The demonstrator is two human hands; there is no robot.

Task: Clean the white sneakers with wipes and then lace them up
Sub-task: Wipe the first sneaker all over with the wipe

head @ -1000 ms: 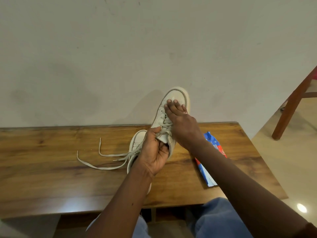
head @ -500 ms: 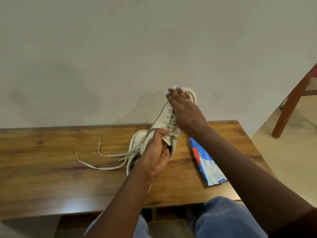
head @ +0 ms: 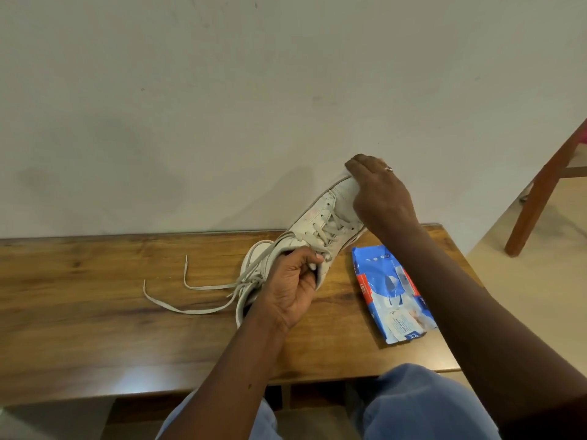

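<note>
Right, head view, looking down across a wooden table (head: pixel 79 312) set against a pale wall (head: pixel 222 106). Dead centre is the raised sneaker (head: pixel 320 223), white, tilted with its heel low and its toe aimed up toward one o'clock, in front of the wall. The left hand (head: pixel 290 290) has the heel end, fingers curled in over the collar and thumb clamped on the outside, a firm grip. Up at one o'clock the right hand (head: pixel 381 198) covers the toe cap, fingers (head: pixel 359 163) pressed together and bent down over the tip. Their ends are hidden behind the shoe, and I can't tell whether anything sits under the palm. A ring (head: pixel 389 168) shows on one finger.

Tucked just behind the left hand, at its ten o'clock, the second sneaker (head: pixel 254 258) lies on the table, partly hidden. Loose laces (head: pixel 193 312) trail from that side out toward nine o'clock, flat on the wood. The raised sneaker's own laces cross its eyelets.

At three o'clock from the left hand, flat on the table under the right forearm, lies the wipes pack (head: pixel 390 296), blue and white with a red strip. Far off at two o'clock of the frame a brown chair leg (head: pixel 540 192) stands on the floor. At six o'clock, blue trousers (head: pixel 419 404) fill the bottom edge.
</note>
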